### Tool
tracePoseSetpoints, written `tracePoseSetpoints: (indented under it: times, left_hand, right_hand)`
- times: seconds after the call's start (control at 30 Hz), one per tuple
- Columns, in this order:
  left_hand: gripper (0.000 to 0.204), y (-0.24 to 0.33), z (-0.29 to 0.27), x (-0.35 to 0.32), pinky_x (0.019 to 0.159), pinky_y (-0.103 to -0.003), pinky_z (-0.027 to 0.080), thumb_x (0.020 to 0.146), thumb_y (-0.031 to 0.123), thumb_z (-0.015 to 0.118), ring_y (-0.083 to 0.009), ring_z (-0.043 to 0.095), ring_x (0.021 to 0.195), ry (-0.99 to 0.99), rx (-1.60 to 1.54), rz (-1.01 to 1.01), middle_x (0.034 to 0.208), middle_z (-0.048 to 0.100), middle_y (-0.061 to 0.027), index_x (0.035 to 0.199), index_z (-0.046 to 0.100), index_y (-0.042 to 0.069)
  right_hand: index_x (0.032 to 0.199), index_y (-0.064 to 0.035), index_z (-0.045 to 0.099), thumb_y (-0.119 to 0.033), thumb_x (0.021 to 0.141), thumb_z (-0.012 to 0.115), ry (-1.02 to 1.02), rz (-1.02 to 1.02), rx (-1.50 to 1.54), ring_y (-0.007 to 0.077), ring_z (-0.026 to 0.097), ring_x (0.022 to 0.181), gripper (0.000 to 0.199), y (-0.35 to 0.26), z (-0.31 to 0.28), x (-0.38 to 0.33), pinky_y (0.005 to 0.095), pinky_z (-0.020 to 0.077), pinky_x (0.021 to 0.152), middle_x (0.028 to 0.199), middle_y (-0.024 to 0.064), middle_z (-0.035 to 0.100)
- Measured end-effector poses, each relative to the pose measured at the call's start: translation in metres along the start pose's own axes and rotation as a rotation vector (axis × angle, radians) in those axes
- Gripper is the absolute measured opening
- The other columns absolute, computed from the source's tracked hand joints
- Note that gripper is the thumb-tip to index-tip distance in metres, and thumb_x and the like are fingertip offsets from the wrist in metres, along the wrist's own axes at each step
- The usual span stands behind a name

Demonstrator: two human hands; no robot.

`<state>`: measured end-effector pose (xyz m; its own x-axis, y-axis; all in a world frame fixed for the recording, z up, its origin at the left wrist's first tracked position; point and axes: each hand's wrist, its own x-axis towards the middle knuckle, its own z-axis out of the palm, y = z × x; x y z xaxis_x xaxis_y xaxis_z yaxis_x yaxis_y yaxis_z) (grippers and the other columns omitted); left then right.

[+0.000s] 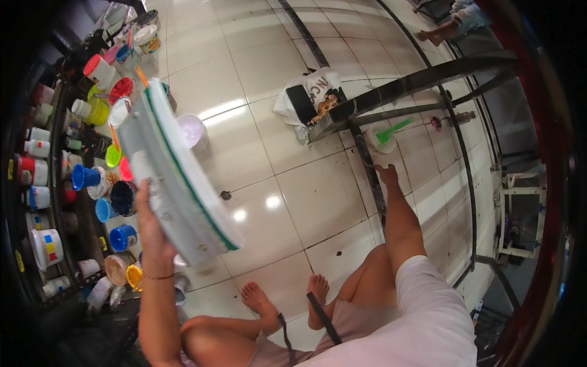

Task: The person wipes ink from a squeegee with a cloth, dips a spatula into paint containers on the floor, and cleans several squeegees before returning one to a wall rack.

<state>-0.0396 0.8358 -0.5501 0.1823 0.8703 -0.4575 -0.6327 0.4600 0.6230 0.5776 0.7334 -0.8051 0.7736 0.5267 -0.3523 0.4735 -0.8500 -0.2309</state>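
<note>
A: In the head view, your left hand [158, 240] had its fingers and palm around the lower left edge of a grey-and-white flat panel [164, 177], possibly a printing screen.

B: Where was that panel?

A: Well to the left of the black metal frame [394, 90], apparently held up off the tiled floor [318, 183]; the paint tubs [123, 237] stood farther left of that frame. Your right hand [387, 176] was beside the frame's lower rail, near a small pale tub [379, 147] with a green spatula [397, 128] in it. I could not tell whether those fingers gripped or touched anything.

B: What did a good hold call for?

A: In my judgement, a firm wrist: you bore a long panel one-handed, gripping it toward its near end, so its far end could have swung into the tubs.

B: And which way did it point?

A: It was tilted on edge. Its long axis ran slantwise, the far end pointing away from you and from the black metal frame, the near end toward your feet [259, 301]. Its green stripe followed that axis.
</note>
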Motion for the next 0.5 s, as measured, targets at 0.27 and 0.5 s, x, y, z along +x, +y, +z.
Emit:
tracePoseSetpoints:
  times: [0.27, 0.5]
  left_hand:
    - [0.038, -0.008, 0.006, 0.001, 0.061, -0.024, 0.056, 0.095, 0.04, 0.05, -0.0142, 0.066, 0.067, 0.244, 0.058, 0.179, 0.083, 0.067, -0.0101, 0.105, 0.061, 0.004]
    - [0.039, -0.014, 0.002, 0.009, 0.059, -0.025, 0.058, 0.093, 0.039, 0.055, -0.0162, 0.066, 0.064, 0.278, 0.124, 0.21, 0.078, 0.065, -0.009, 0.099, 0.059, 0.001]
  right_hand:
    - [0.136, 0.0016, 0.036, -0.025, 0.074, 0.074, -0.029, -0.424, 0.207, 0.0356, 0.045, 0.125, 0.077, 0.008, 0.025, 0.055, 0.0398, 0.0365, 0.103, 0.134, 0.0238, 0.046]
    - [0.13, -0.003, 0.044, -0.005, 0.08, 0.064, 0.411, -0.68, 0.756, 0.0287, 0.048, 0.12, 0.054, 0.008, 0.065, 0.08, 0.036, 0.0309, 0.105, 0.125, 0.0173, 0.054]
